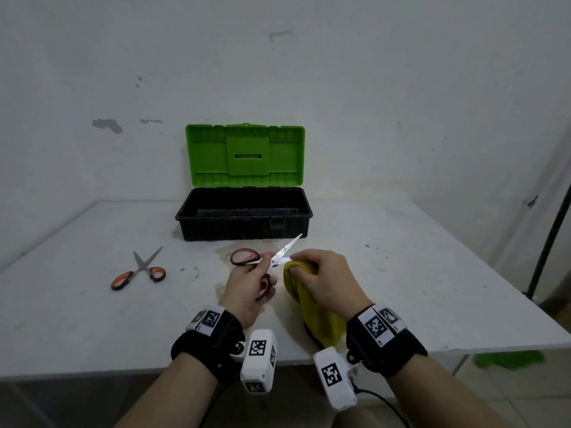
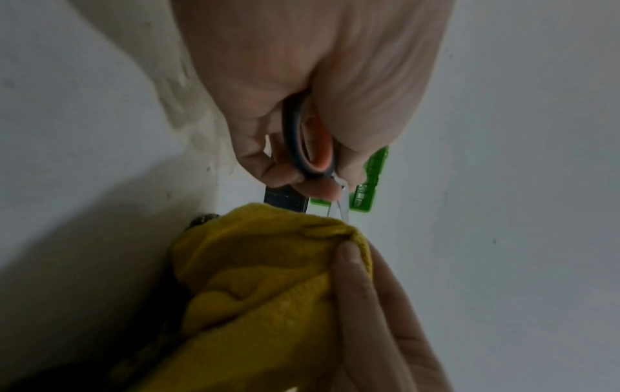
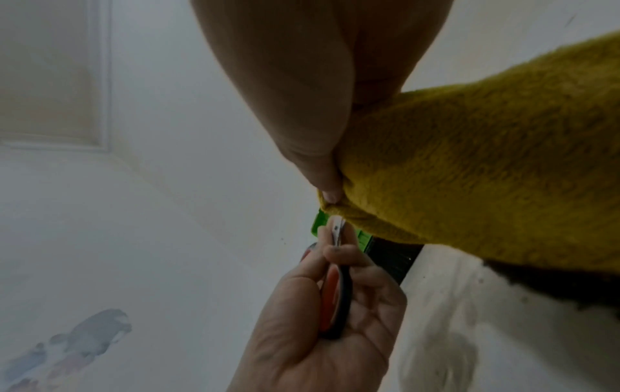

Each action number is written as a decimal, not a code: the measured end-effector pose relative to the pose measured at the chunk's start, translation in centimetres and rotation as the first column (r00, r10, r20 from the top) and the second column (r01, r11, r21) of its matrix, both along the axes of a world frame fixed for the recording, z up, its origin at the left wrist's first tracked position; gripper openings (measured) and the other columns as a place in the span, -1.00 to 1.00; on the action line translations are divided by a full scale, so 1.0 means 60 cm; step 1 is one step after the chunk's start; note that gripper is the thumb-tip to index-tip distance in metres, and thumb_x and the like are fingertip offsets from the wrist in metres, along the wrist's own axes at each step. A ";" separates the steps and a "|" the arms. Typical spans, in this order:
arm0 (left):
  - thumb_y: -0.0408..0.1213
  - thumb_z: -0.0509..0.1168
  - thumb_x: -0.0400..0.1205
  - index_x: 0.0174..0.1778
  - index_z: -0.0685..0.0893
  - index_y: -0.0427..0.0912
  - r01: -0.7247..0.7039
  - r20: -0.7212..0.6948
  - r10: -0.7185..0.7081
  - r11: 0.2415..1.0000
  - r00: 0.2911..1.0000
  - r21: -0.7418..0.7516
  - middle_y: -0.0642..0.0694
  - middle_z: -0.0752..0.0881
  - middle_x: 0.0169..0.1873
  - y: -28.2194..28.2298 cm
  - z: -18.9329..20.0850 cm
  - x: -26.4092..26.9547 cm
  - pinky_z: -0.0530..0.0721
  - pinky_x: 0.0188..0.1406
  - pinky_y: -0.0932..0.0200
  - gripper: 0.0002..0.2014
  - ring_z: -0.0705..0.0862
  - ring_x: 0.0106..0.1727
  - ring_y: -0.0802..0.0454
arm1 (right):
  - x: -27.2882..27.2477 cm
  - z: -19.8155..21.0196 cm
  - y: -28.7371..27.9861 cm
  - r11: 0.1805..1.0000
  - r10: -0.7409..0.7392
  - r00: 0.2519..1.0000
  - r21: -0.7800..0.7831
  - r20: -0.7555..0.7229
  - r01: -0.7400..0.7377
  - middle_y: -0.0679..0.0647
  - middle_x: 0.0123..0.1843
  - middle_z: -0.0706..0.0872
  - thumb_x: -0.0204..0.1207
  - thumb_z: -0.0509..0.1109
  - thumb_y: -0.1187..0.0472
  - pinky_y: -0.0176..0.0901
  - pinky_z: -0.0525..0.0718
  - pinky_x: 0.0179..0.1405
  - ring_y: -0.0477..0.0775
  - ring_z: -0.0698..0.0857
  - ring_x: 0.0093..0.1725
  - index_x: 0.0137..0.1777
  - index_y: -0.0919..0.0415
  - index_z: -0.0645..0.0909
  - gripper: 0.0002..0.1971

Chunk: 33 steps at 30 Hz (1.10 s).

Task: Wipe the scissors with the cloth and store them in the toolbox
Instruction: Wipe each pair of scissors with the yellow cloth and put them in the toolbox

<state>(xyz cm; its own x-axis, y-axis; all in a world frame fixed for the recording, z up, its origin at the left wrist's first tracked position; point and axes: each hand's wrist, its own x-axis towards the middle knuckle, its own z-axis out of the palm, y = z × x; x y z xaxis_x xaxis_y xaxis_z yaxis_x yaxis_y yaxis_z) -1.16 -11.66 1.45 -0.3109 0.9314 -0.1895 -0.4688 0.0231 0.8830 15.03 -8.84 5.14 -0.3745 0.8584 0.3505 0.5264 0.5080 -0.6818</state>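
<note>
My left hand point(image 1: 250, 284) grips a pair of black-and-red-handled scissors point(image 1: 247, 257) by one handle loop, above the table's middle. The blades are spread apart; one points up-right toward the toolbox. My right hand point(image 1: 324, 274) pinches a yellow cloth point(image 1: 312, 307) around the lower blade. In the left wrist view the fingers curl round the scissors handle point(image 2: 303, 138), with the yellow cloth point(image 2: 268, 278) bunched below. The right wrist view shows the thumb pressing the cloth point(image 3: 469, 164) onto the scissors blade point(image 3: 337, 228). An open toolbox point(image 1: 244, 220), black with a raised green lid, stands behind.
A second pair of scissors point(image 1: 139, 271) with orange-and-black handles lies shut on the white table point(image 1: 432, 288) at the left. A dark pole point(image 1: 547, 236) stands beyond the table's right edge. The wall is close behind the toolbox.
</note>
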 end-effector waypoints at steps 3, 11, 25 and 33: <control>-0.18 0.36 0.69 0.08 0.77 -0.13 -0.056 -0.094 0.061 0.997 0.994 0.050 -0.08 0.54 -0.50 -0.002 -0.004 0.004 0.59 -0.36 0.24 -0.85 0.61 -0.47 0.10 | 0.003 0.015 -0.002 0.995 -0.034 0.998 0.095 -0.045 0.038 -0.15 -0.18 0.70 0.53 0.46 0.08 -0.49 0.52 -0.22 -0.23 0.62 -0.17 -0.05 -0.03 0.60 -0.91; -0.18 0.39 0.67 -0.06 0.75 -0.31 -0.081 -0.187 0.093 0.994 0.978 0.074 -0.10 0.78 -0.35 -0.001 -0.016 0.027 0.63 -0.28 0.10 -0.78 0.70 -0.38 0.04 | -0.031 -0.018 0.010 0.910 -0.144 0.987 0.400 0.069 0.104 0.00 -0.08 0.68 0.55 0.41 0.06 0.04 0.61 -0.12 0.11 0.60 -0.03 -0.12 0.06 0.76 -0.87; -0.30 0.31 0.72 0.06 0.77 -0.37 -0.039 -0.082 0.044 0.997 0.996 0.067 -0.26 0.85 -0.08 0.004 -0.032 0.035 0.75 -0.10 0.03 -0.79 0.76 -0.15 -0.14 | -0.016 -0.045 0.004 0.908 -0.080 0.990 0.418 0.117 0.024 0.07 -0.12 0.72 0.58 0.25 0.13 -0.02 0.53 -0.01 0.15 0.66 -0.12 0.00 0.12 0.76 -0.76; -0.31 0.32 0.72 -0.10 0.75 -0.35 -0.042 -0.177 0.052 0.997 0.983 0.058 -0.19 0.66 -0.45 0.000 -0.033 0.036 0.60 -0.45 0.16 -0.81 0.59 -0.46 0.03 | -0.009 -0.033 0.028 0.937 -0.111 0.978 0.348 0.177 0.043 0.15 -0.10 0.68 0.57 0.32 0.22 0.08 0.62 -0.02 0.21 0.61 -0.04 0.01 0.16 0.77 -0.82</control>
<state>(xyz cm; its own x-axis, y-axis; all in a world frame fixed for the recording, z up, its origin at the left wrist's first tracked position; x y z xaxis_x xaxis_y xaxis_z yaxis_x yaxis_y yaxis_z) 1.01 -11.66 -0.51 -0.3787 0.9223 -0.0771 -0.3028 -0.0447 0.9520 14.49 -7.16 3.14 -0.4011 0.7289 0.5548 0.6759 0.6443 -0.3578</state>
